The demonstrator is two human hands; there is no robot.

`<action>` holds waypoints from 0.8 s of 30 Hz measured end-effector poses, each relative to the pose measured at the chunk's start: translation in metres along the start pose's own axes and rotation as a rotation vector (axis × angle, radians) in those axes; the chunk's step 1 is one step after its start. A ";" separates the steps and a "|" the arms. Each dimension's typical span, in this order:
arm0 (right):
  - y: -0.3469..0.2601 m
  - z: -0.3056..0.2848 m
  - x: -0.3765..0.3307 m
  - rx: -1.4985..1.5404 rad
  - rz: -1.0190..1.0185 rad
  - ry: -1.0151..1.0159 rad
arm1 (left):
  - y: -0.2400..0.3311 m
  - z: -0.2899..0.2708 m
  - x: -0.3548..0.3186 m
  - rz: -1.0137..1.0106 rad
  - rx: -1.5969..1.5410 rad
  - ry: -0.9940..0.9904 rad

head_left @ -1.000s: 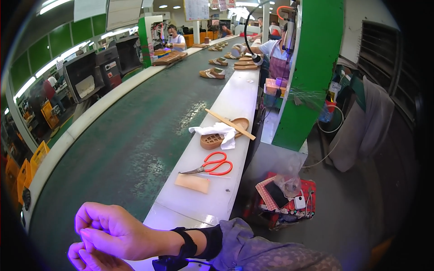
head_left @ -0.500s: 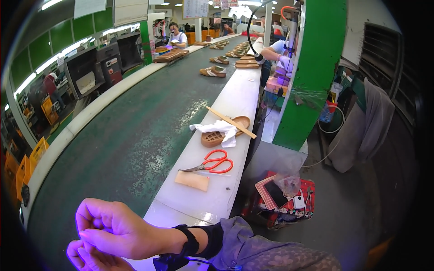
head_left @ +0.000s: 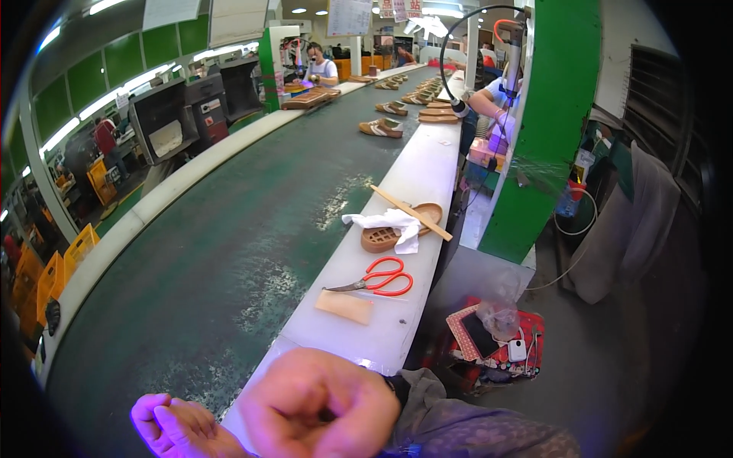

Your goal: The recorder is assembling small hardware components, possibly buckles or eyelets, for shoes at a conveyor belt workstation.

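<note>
Close to the camera, my right hand [head_left: 321,404] is curled into a loose fist, slightly blurred. Whether its fingers hold anything is hidden. At the lower left, under purple light, my left hand [head_left: 179,427] has its fingers bent and its thumb against them; I cannot make out anything in it. Beyond my right hand, a tan rectangular piece [head_left: 343,307] lies on the white ledge [head_left: 305,332]. Scissors with red handles [head_left: 388,278] lie just past it. Farther along, a brown shoe sole [head_left: 379,240] sits under a white cloth [head_left: 393,221] and a flat wooden stick [head_left: 408,211].
A green conveyor belt [head_left: 206,259] runs along the ledge, carrying several brown shoes [head_left: 380,128] farther off. A green pillar [head_left: 534,153] rises at the right, with a red box [head_left: 527,343] of small items below. Co-workers [head_left: 322,70] sit beside the line.
My right hand has moved right, away from my left hand and closer to the camera. The two hands, close together before, are now apart. The view has shifted slightly left.
</note>
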State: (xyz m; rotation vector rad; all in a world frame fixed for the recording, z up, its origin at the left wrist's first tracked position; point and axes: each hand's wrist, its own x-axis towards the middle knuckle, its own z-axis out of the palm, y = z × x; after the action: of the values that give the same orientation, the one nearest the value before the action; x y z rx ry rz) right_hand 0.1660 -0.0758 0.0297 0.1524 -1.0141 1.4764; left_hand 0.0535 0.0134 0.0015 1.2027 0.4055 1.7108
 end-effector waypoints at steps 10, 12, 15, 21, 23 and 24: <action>0.005 0.011 -0.001 -0.224 -0.173 -0.439 | -0.001 -0.003 0.004 0.070 -0.043 -0.058; 0.014 0.016 -0.004 -0.111 -0.250 -0.325 | 0.000 -0.003 0.004 0.069 -0.050 -0.059; 0.018 0.019 -0.005 -0.047 -0.257 -0.279 | 0.000 -0.002 0.004 0.068 -0.056 -0.068; 0.016 0.015 -0.003 -0.065 -0.215 -0.276 | 0.000 -0.004 0.005 0.076 -0.073 -0.071; 0.015 0.012 0.001 -0.101 -0.243 -0.313 | 0.000 -0.004 0.005 0.082 -0.076 -0.073; 0.014 0.012 0.002 -0.137 -0.271 -0.352 | 0.001 -0.004 0.004 0.083 -0.077 -0.072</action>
State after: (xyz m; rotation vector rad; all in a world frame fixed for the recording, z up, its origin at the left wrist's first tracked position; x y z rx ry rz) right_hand 0.1477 -0.0794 0.0312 0.4450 -1.3176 1.1508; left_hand 0.0497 0.0177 0.0027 1.2358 0.2473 1.7322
